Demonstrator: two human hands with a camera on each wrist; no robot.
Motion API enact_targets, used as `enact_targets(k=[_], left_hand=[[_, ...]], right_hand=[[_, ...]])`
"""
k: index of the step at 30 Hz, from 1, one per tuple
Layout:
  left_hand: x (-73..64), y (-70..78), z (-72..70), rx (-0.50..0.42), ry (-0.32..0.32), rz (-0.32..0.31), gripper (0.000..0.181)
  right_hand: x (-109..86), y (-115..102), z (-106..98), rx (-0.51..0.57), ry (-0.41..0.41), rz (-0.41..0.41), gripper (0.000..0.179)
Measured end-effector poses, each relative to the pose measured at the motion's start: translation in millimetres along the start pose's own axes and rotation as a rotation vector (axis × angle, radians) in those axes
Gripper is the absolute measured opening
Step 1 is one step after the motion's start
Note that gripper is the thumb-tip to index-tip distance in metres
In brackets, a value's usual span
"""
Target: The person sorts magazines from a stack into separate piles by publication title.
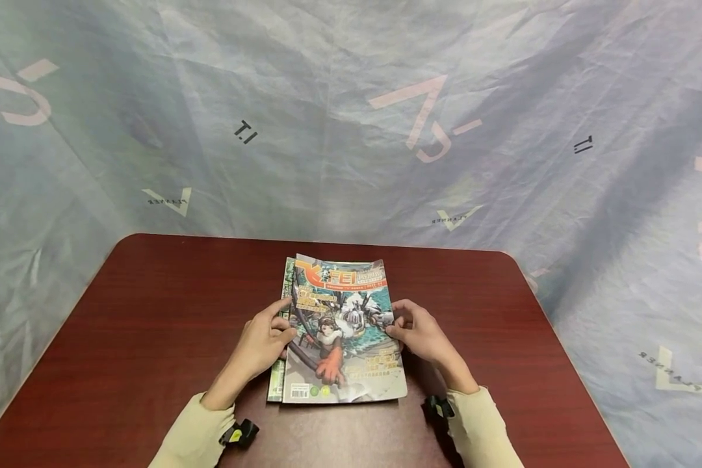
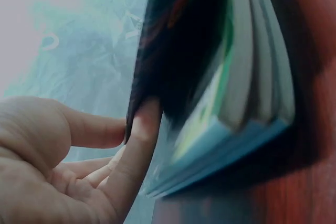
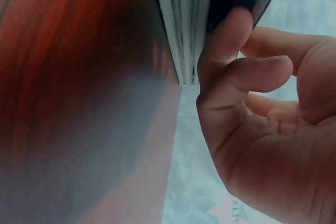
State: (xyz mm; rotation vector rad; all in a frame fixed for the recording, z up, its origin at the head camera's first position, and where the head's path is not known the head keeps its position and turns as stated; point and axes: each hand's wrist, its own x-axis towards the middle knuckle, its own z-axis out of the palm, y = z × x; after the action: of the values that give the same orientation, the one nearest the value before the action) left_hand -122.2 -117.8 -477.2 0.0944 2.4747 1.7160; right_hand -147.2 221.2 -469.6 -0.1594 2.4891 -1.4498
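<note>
Magazine (image 1: 346,335) held over book pile (image 1: 275,385)
Side edges are pinched by left hand (image 1: 263,339) and right hand (image 1: 419,330), above worktop (image 1: 169,312).

Cream long sleeves (image 1: 192,431); black wrist cameras (image 1: 247,432), yellow-green mark (image 1: 234,436) on left one; hands (image 1: 262,341) bare.

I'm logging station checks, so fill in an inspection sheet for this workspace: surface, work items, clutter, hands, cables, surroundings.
Surface: dark red table, far corners rounded.
Work items: illustrated top magazine, cover up, held over a magazine stack; both wrist views show a gap between them.
Clutter: nothing seen.
Left hand: pinches the top magazine's left edge.
Right hand: pinches its right edge.
Cables: nothing seen.
Surroundings: wrinkled grey sheeting with printed lettering, behind the table and at both sides.
</note>
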Motion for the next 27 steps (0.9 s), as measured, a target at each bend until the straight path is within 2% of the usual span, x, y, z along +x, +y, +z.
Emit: enact_targets(k=[3, 12, 21, 24, 27], left_hand=[[0.8, 3.2, 2.3, -0.032, -0.003, -0.002, 0.068], [4.0, 11.2, 7.1, -0.103, 0.026, -0.022, 0.069], [6.6, 16.5, 15.7, -0.144, 0.060, 0.027, 0.071], [7.6, 17.4, 20.0, -0.162, 0.070, 0.044, 0.071], [8.6, 19.1, 23.9, -0.159, 0.077, 0.065, 0.070]], right_hand=[[-1.5, -2, -3, -0.005, 0.021, -0.010, 0.045], [-3.8, 0, -16, 0.093, 0.041, -0.060, 0.045], [-9.2, 7, -27, 0.188, 0.083, -0.131, 0.047], [-12.3, 11, -28, 0.190, 0.094, -0.177, 0.047], [-15.7, 14, -28, 0.175, 0.117, -0.189, 0.046]])
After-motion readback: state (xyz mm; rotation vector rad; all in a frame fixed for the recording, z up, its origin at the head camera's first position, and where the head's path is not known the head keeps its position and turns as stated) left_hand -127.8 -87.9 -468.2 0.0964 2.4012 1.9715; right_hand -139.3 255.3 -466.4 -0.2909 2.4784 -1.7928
